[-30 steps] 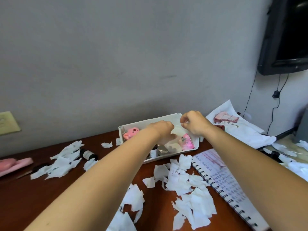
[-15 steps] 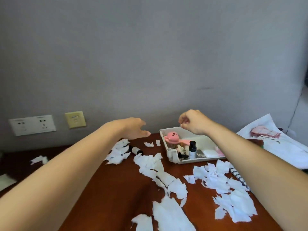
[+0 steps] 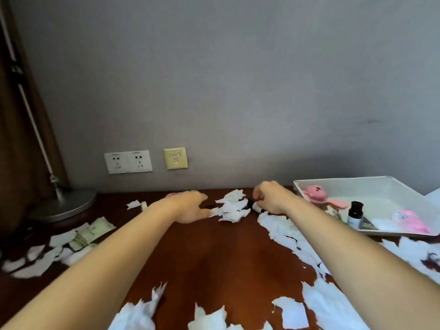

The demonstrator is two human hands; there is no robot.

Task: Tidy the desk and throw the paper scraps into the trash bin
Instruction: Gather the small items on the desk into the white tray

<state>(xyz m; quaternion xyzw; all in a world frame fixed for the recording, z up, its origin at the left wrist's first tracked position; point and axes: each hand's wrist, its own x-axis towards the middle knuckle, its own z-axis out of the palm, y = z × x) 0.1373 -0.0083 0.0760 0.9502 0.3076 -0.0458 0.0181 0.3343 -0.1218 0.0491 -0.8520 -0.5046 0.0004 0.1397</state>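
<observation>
Reaching with left hand [image 3: 190,207] to the scrap pile [image 3: 232,206] at far centre of desk [image 3: 214,258], fingers loose, tips touching its left edge. Curling right hand [image 3: 269,197] on small bottle [image 3: 254,206] at pile's right edge. Far right: tray [image 3: 381,186] holding pink toy [image 3: 314,194] and dark bottle [image 3: 356,214]. Far left: lamp base [image 3: 64,204].

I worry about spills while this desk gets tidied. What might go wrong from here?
1. The right hand curls round a small white bottle with a dark cap lying against a heap of torn white paper scraps; lifting it may scatter them.
2. The left hand touches that heap; a hasty sweep may push scraps off the brown wooden desk.
</observation>
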